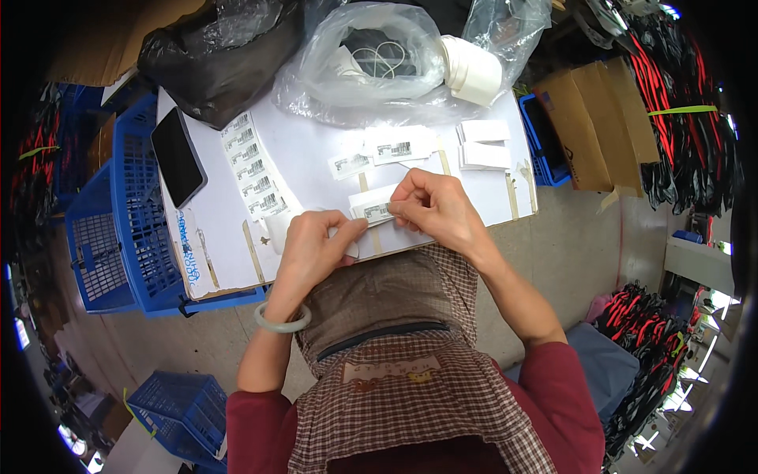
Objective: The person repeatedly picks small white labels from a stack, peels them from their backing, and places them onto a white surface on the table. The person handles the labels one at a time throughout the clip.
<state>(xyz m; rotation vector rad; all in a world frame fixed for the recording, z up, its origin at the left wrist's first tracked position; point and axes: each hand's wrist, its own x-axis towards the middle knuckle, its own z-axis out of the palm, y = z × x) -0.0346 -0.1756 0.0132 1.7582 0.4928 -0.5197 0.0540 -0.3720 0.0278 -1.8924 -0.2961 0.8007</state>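
A barcode label [377, 211] lies on a small white card [359, 197] near the table's front edge. My right hand [438, 207] pinches the label's right end between thumb and fingertips. From the left, my left hand [316, 243] is closed with its thumb and forefinger on the card's lower left edge. Beside that hand, a strip of barcode labels [254, 172] runs up the table, and its near end curls under my fingers. Just beyond my hands are labelled white cards [393, 150] and another labelled card [350, 164].
Plain white card stacks [484, 156] sit at the right. A phone [178, 156] lies at the left edge. Clear plastic bag [316, 99], white roll [474, 71] and black bag [229, 63] line the back. Blue crates [138, 197] stand left, a cardboard box [596, 126] right.
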